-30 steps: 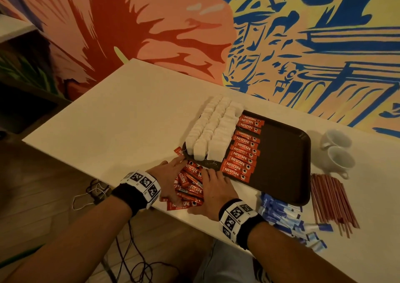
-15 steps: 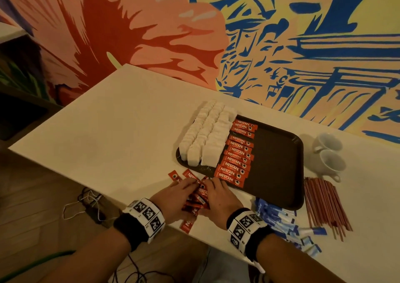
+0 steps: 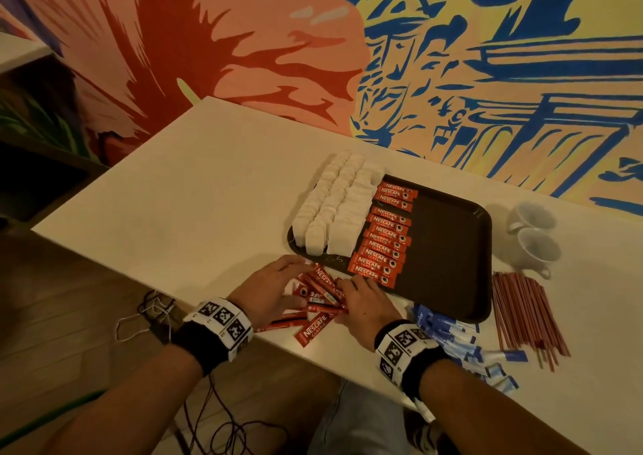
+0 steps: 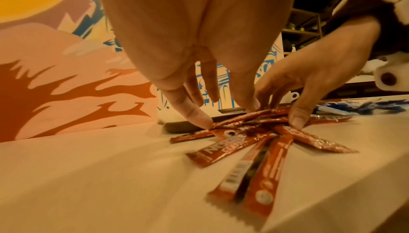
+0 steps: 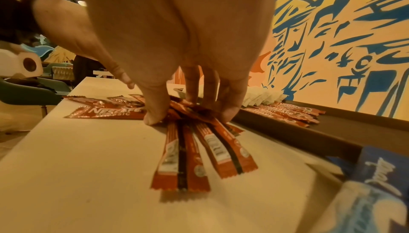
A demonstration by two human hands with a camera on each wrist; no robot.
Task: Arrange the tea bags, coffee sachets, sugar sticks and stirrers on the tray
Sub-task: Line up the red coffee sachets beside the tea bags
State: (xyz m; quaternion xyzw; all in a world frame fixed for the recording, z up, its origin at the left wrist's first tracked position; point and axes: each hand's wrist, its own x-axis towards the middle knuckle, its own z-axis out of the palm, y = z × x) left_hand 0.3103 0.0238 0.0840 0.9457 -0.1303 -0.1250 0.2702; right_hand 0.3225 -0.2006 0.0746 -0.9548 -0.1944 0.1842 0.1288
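The loose Nescafé sachets (image 3: pixel 318 296) are raked together near the tray (image 3: pixel 449 256) by the left hand (image 3: pixel 268 289) and right hand (image 3: pixel 365 303), fingertips spread and pressed on them, seemingly for squaring into a bundle.

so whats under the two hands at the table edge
A loose pile of red coffee sachets lies on the table; the left hand and right hand press on it with fingertips. How many are covered, I cannot tell.
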